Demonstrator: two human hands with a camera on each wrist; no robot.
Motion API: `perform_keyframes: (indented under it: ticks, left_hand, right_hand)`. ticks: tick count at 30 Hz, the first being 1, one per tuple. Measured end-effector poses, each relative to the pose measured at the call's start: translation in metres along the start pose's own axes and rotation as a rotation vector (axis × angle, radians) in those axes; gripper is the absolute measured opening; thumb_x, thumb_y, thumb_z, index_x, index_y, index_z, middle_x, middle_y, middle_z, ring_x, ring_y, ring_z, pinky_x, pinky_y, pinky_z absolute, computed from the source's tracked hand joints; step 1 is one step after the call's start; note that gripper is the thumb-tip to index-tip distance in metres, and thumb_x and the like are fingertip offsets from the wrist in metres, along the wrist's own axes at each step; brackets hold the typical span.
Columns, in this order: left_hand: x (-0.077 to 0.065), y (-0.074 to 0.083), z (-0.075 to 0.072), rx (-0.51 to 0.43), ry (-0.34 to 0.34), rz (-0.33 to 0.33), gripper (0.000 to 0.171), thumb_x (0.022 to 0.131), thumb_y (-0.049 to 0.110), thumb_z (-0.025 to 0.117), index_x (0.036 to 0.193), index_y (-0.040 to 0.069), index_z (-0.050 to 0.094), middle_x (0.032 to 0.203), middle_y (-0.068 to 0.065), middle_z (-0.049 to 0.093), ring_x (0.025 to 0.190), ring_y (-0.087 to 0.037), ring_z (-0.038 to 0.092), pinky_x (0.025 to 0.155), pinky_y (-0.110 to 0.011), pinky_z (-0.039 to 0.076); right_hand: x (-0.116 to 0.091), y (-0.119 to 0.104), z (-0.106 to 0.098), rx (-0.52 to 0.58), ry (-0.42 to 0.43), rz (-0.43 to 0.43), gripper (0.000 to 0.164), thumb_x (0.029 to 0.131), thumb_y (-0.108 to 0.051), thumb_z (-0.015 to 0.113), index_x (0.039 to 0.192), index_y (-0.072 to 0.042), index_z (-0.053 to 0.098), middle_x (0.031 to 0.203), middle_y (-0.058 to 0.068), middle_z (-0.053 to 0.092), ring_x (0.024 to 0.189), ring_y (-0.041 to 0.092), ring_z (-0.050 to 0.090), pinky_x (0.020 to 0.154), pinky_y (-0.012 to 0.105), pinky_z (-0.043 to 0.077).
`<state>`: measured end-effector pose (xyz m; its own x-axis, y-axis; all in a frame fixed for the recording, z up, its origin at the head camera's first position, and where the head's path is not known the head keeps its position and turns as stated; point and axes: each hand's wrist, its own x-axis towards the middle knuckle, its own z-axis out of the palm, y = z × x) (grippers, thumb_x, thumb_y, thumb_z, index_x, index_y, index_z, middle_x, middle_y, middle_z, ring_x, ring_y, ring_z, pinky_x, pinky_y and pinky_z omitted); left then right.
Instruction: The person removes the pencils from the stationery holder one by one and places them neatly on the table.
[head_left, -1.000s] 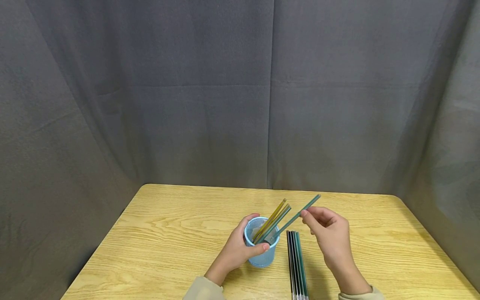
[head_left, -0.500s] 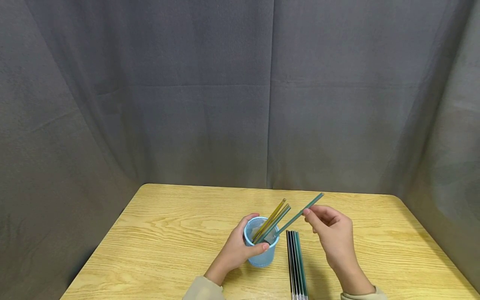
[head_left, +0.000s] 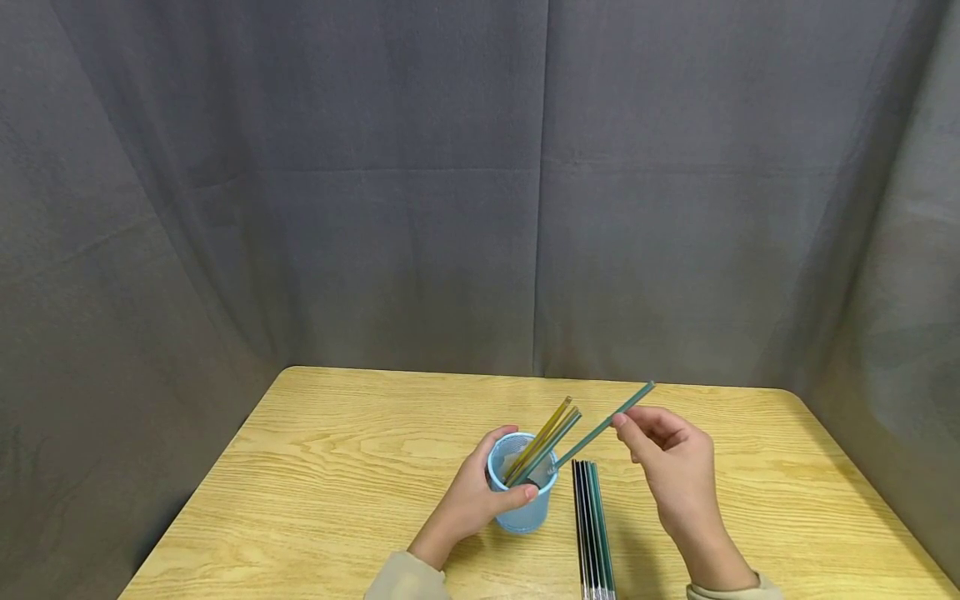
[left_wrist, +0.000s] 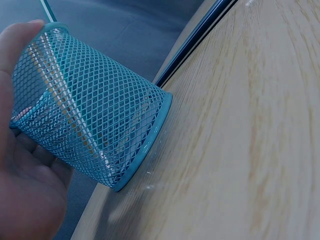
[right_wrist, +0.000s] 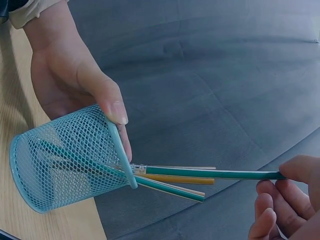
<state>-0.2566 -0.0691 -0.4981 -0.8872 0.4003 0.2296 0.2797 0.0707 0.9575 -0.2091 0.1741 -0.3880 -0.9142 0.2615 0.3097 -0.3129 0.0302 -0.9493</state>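
Note:
A light-blue mesh pencil cup [head_left: 522,508] leans in my left hand [head_left: 472,496], which grips it with the thumb over the rim and the fingers around the side. Several yellow and green pencils [head_left: 542,450] stick out of the cup to the upper right. My right hand [head_left: 675,458] pinches a green pencil [head_left: 600,427] between thumb and fingertips, its other fingers loosely curled. In the right wrist view, this pencil's silvery end [right_wrist: 139,169] is at the cup's rim [right_wrist: 122,152], beside the other pencils. The left wrist view shows the cup's base edge [left_wrist: 145,150] close to the tabletop.
A row of black and green pencils [head_left: 592,525] lies side by side on the wooden table [head_left: 337,483], between the cup and my right forearm. Their silvery ends point towards me. Grey curtains [head_left: 405,208] stand behind the table and at both sides.
My right hand has moved up and to the right, drawing the green pencil further out of the cup. The left hand and cup have stayed nearly still.

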Motion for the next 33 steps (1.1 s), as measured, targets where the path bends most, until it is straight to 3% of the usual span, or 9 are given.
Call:
perform_keyframes:
  ticks: [15, 33]
  left_hand:
    - [0.001, 0.0, 0.001, 0.027, 0.018, 0.01, 0.077, 0.081, 0.035, 0.081, 0.146, 0.031, 0.04, 0.128, 0.002, 0.057, 0.115, -0.019, 0.056, 0.097, -0.046, 0.044]
    - [0.001, -0.002, 0.001, 0.032, 0.016, 0.009, 0.078, 0.081, 0.036, 0.081, 0.146, 0.033, 0.039, 0.129, 0.004, 0.057, 0.116, -0.018, 0.056, 0.098, -0.047, 0.043]
  right_hand:
    - [-0.002, -0.005, -0.004, 0.064, 0.001, -0.033, 0.018, 0.088, -0.004, 0.074, 0.095, 0.012, 0.068, 0.078, 0.006, 0.069, 0.065, 0.012, 0.056, 0.058, 0.02, 0.047]
    - [-0.002, 0.005, -0.012, -0.048, 0.013, 0.024, 0.023, 0.088, -0.011, 0.076, 0.1, 0.009, 0.071, 0.082, 0.005, 0.072, 0.073, 0.012, 0.059, 0.059, 0.02, 0.047]
